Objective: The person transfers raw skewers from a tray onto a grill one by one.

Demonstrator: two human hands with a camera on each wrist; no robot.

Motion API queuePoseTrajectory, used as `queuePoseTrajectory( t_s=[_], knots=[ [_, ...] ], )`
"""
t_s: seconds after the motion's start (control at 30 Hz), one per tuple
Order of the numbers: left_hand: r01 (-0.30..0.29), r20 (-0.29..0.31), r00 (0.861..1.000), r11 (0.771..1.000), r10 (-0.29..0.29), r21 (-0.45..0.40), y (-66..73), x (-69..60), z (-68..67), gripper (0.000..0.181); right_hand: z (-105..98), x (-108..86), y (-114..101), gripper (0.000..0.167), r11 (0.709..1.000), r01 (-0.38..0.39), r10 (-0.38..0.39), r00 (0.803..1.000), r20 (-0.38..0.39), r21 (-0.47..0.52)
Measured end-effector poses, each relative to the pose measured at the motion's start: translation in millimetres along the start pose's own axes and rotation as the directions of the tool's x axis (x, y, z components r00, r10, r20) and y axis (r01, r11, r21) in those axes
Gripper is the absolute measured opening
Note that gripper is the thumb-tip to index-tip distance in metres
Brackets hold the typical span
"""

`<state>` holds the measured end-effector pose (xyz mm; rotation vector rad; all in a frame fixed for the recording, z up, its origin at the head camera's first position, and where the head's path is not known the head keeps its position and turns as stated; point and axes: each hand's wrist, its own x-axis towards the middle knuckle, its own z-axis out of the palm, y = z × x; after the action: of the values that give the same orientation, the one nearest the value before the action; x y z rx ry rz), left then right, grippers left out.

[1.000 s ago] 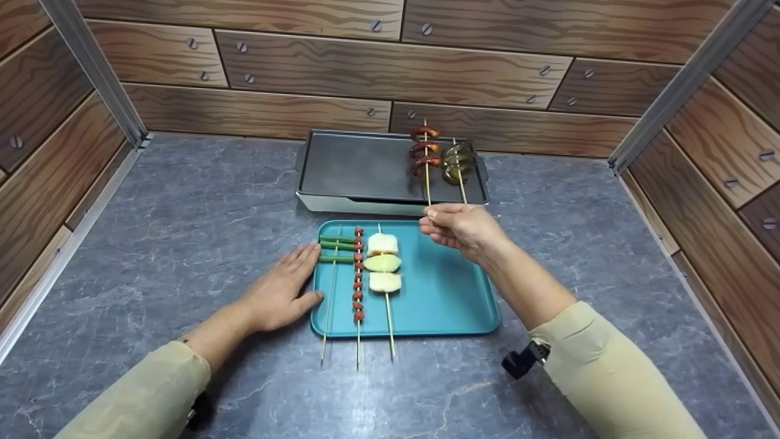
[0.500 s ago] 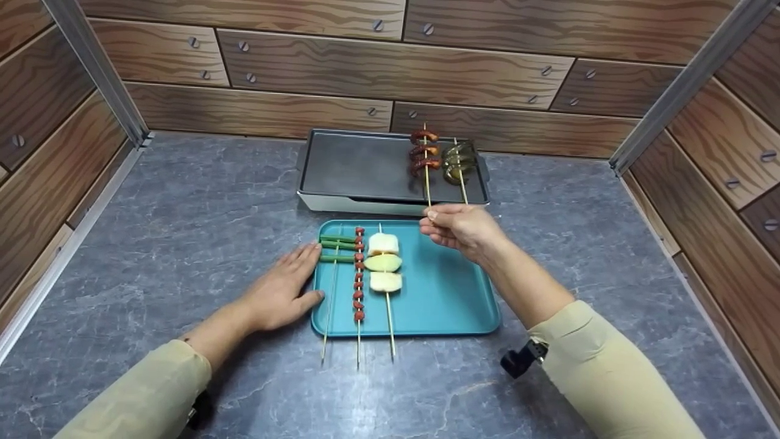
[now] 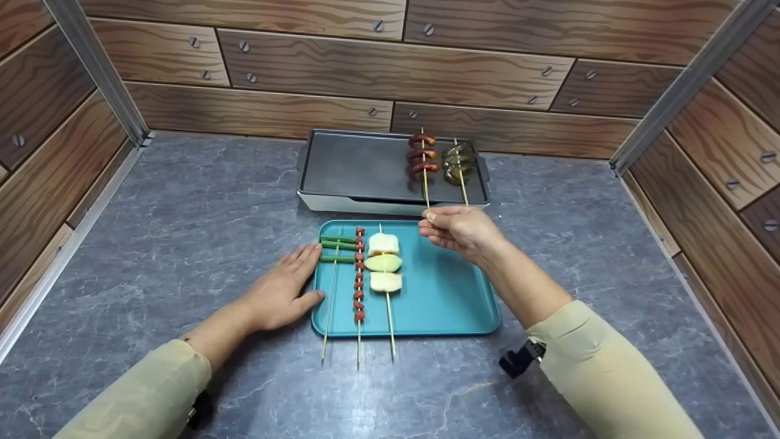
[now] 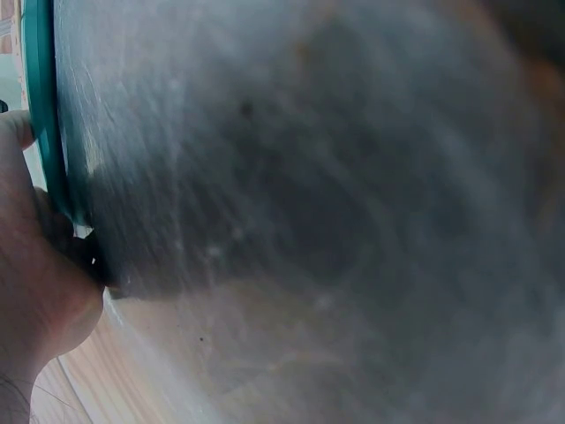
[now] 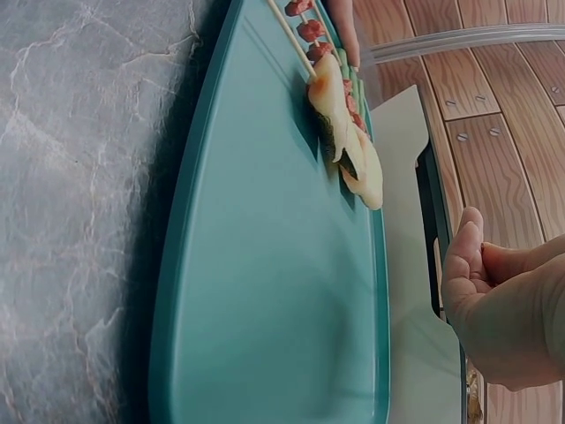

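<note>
Reddish skewer [image 3: 423,156] points lengthwise away from the nearer right hand [image 3: 464,231], which pinches its near end, over the griddle [image 3: 359,161]; the left hand [image 3: 280,289] rests, fingers extended, against the tray [image 3: 445,286].

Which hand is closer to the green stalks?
Left: the left hand lies just left of the green stalks; the right hand holds a skewer farther off, to their right.
</note>
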<state>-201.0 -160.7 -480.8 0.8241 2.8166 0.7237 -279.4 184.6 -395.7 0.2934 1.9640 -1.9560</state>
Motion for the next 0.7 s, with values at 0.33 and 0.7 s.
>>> queuePoseTrajectory(
  t_s=[0.33,0.7],
  knots=[
    [0.002,0.003,1.000,1.000,-0.002,0.005,0.3,0.5,-0.6,0.083,0.6,1.3,0.8,0.042,1.000,-0.010,0.010,1.000,-0.002,-0.006],
    [0.007,0.007,1.000,1.000,-0.007,0.009,1.1,-0.6,-1.2,0.082,-0.1,0.9,-0.3,0.042,1.000,-0.024,0.024,1.000,-0.012,-0.012]
  ],
)
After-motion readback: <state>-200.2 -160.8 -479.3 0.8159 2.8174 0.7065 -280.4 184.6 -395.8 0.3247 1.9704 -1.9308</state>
